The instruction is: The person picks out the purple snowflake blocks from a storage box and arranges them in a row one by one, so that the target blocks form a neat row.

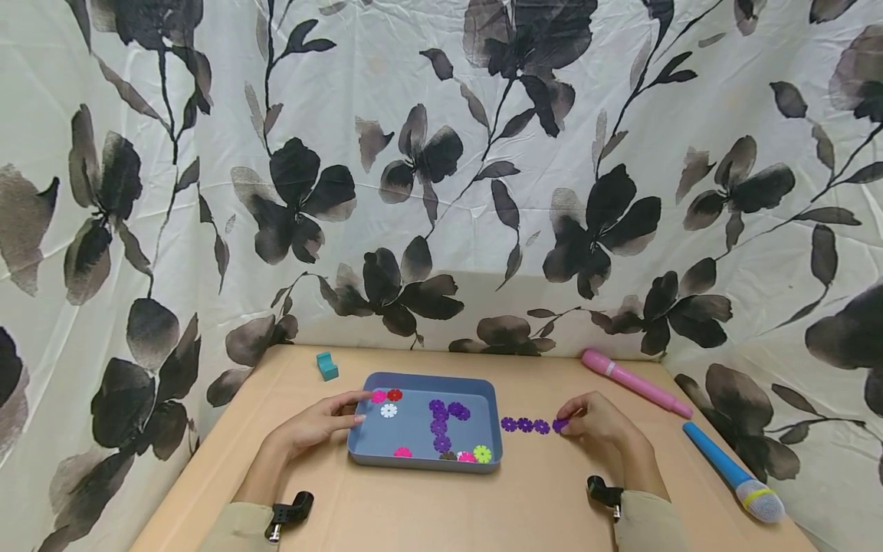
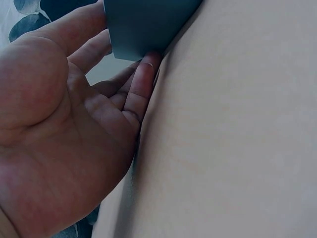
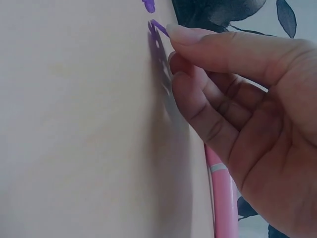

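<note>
In the head view my left hand (image 1: 317, 420) holds the left side of a shallow blue-grey tray (image 1: 424, 464). In the left wrist view its thumb and a finger reach over the tray wall (image 2: 143, 29), with other fingers below against it. My right hand (image 1: 603, 425) pinches a purple flower-shaped disc (image 1: 559, 425) between thumb and fingertips, just above the table. This disc stands tilted on edge in the right wrist view. Left of it, 3 purple discs (image 1: 525, 425) lie in a row towards the tray. Inside the tray lie several purple discs (image 1: 438, 426).
The tray also bears a red disc (image 1: 395, 395), a white disc (image 1: 389, 411), a yellow-green disc (image 1: 482, 455) and pink ones. A teal block (image 1: 327, 366) sits at the back left. A pink toy microphone (image 1: 635, 383) and a blue one (image 1: 731, 471) lie at right.
</note>
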Available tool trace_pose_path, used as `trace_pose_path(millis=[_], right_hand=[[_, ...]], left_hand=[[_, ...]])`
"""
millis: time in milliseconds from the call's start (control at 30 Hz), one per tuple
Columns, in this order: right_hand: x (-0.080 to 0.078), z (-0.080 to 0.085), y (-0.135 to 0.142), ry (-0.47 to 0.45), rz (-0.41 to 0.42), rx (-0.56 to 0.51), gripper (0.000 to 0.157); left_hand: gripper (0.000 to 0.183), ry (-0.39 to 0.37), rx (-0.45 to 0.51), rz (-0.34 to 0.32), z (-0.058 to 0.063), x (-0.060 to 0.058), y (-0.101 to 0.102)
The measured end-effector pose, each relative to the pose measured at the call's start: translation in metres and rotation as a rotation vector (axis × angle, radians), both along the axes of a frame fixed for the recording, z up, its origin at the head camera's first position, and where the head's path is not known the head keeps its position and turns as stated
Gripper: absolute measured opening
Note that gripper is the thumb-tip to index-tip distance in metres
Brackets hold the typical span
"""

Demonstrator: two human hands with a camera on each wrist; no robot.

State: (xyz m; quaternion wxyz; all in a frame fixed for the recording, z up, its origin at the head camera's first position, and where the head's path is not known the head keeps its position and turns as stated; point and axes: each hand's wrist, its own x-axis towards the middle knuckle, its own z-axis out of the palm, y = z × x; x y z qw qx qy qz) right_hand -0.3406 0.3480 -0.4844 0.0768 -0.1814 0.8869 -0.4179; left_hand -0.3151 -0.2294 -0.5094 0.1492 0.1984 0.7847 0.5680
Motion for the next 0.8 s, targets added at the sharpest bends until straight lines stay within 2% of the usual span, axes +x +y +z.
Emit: trace_pose_path(millis=[367, 800], right_hand=[[0.001, 0.0, -0.001, -0.025, 0.014, -0.025, 0.023], [-0.002, -0.0047, -0.0008, -0.027, 0.041, -0.026, 0.024]], left_hand=[[0.061, -0.014, -0.037, 0.01, 0.0018, 0.0002, -0.0004], [0.063, -0.02, -0.004, 0.011, -0.0001, -0.0001, 0.0001]])
